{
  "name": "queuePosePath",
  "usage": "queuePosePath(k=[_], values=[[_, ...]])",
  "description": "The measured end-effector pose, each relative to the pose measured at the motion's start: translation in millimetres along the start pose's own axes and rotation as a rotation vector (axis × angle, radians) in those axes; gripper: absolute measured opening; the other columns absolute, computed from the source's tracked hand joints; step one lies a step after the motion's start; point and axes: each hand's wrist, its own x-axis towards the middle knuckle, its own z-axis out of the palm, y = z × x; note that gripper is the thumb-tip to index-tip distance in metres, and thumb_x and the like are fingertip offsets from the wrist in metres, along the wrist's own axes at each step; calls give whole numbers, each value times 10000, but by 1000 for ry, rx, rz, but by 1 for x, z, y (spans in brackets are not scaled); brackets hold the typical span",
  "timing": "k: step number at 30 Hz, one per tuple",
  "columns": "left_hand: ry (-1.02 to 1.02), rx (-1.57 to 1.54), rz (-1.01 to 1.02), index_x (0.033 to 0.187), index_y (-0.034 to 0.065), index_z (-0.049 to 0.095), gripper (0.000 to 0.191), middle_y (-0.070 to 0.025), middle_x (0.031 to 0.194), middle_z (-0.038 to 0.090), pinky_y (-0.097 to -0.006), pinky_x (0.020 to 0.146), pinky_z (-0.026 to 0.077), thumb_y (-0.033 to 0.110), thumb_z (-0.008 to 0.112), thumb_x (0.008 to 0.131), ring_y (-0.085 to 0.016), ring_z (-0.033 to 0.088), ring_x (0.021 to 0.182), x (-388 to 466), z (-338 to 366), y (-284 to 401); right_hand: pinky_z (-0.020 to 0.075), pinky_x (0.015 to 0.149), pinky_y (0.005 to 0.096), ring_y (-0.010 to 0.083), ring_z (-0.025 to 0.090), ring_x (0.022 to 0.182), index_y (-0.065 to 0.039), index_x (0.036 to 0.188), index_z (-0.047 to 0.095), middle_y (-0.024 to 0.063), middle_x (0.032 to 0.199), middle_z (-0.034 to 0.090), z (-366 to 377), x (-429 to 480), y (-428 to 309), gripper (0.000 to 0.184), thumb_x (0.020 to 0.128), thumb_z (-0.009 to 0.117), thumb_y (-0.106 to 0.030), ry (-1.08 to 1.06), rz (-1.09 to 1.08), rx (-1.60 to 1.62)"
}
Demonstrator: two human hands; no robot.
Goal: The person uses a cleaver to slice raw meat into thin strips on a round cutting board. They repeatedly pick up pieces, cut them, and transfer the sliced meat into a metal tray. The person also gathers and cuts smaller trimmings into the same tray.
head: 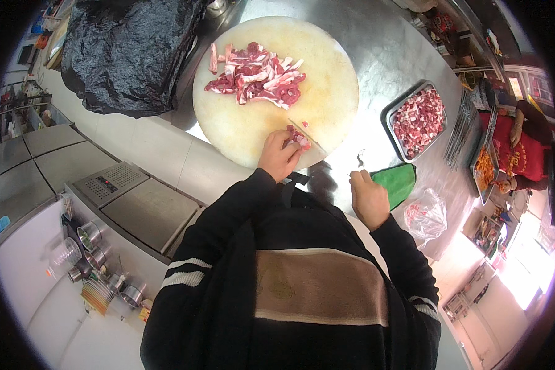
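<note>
My left hand presses small pieces of raw meat near the front edge of a round white cutting board, its fingertips bent over them. My right hand is a fist just off the board, closed around what looks like a knife handle. The thin knife blade lies edge-on beside the meat; its section nearest my fist is lost in glare. Farther back on the board is a pile of raw meat strips with white fat. A small curved metal piece shows just beyond my right fist.
Right of the board stands a metal tray of diced meat, with metal skewers beyond. A green cloth and a clear plastic bag lie by my right hand. A black plastic sheet covers something left. A co-worker's hand is far right.
</note>
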Motion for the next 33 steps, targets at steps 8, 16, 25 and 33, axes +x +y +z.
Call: queuePosePath(k=[8,16,25,33], values=[[-43,7,-37,1133,48,732,341,-181,1186,608,-490,918,501,44,777,795,-417,575,1090,1,0,-4,560,571,444,323,700,691,-90,1042,553,128,914,600,-14,-5,-17,184,879,600,-20,-70,-25,-55],[1,-38,-32,1053,32,732,268,-157,1120,629,-479,913,514,38,785,790,-399,606,1066,7,-3,-4,554,548,426,319,687,634,-51,1024,502,142,907,600,-11,16,-11,166,890,599,-39,-149,-98,-92],[17,-113,-32,974,36,730,213,-128,1091,624,-468,910,510,43,795,771,-368,606,1056,8,-3,-7,566,549,477,375,713,675,-44,1066,467,178,947,617,32,90,-22,204,912,601,-39,-96,-157,1],[28,-63,-32,1002,61,735,238,-147,1158,624,-463,942,516,104,845,796,-373,611,1099,6,-4,-4,558,607,543,448,699,735,-56,1082,475,213,1002,629,32,67,-10,182,936,584,-56,-154,-62,37]])
